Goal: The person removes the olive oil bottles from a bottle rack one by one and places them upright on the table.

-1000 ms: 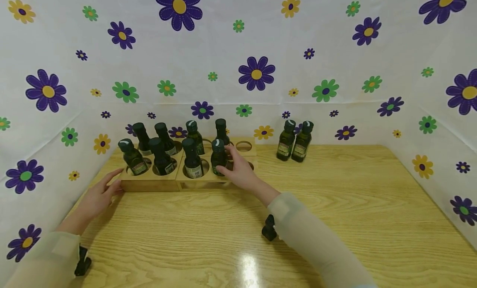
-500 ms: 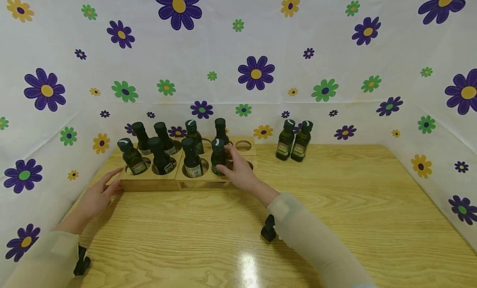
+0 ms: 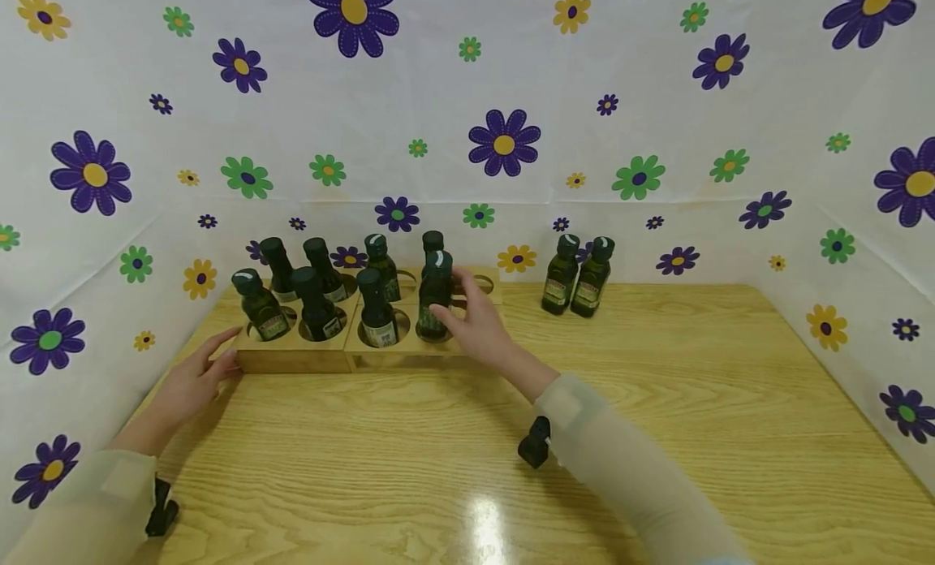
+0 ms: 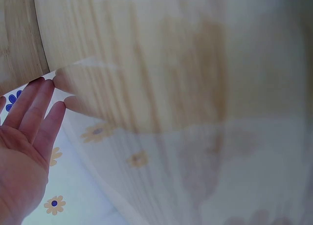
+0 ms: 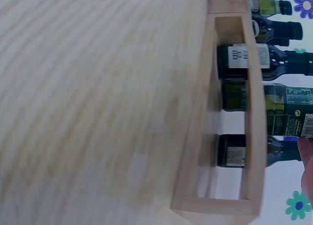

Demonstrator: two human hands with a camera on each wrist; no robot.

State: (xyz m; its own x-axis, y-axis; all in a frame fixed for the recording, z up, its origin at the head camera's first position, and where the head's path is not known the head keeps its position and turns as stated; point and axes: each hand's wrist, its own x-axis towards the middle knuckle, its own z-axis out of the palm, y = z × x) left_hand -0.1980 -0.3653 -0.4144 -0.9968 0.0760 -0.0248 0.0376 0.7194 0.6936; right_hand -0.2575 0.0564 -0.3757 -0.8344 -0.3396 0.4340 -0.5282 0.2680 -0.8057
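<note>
My right hand (image 3: 478, 325) grips a dark green glass bottle (image 3: 436, 293) between thumb and fingers, upright over the front row of the right wooden rack (image 3: 409, 348). In the right wrist view that bottle (image 5: 288, 110) has its base about level with or just above the rack's top board. Relaxed fingers of my left hand (image 3: 188, 390) touch the left end of the left wooden rack (image 3: 292, 362); the left wrist view shows this hand (image 4: 29, 137) with fingers extended against the wood. Several other dark bottles stand in the holes, such as a bottle (image 3: 378, 317) left of the held one.
Two green bottles (image 3: 573, 281) stand side by side on the wooden table (image 3: 657, 386), right of the racks. A rear hole (image 3: 478, 284) at the right end holds no bottle. Flower-printed cloth (image 3: 504, 78) encloses the back and sides.
The right hand has raised the gripped bottle up from its hole, slightly upward and to the right. My left hand stays at the rack's end, and the other bottles are unmoved.
</note>
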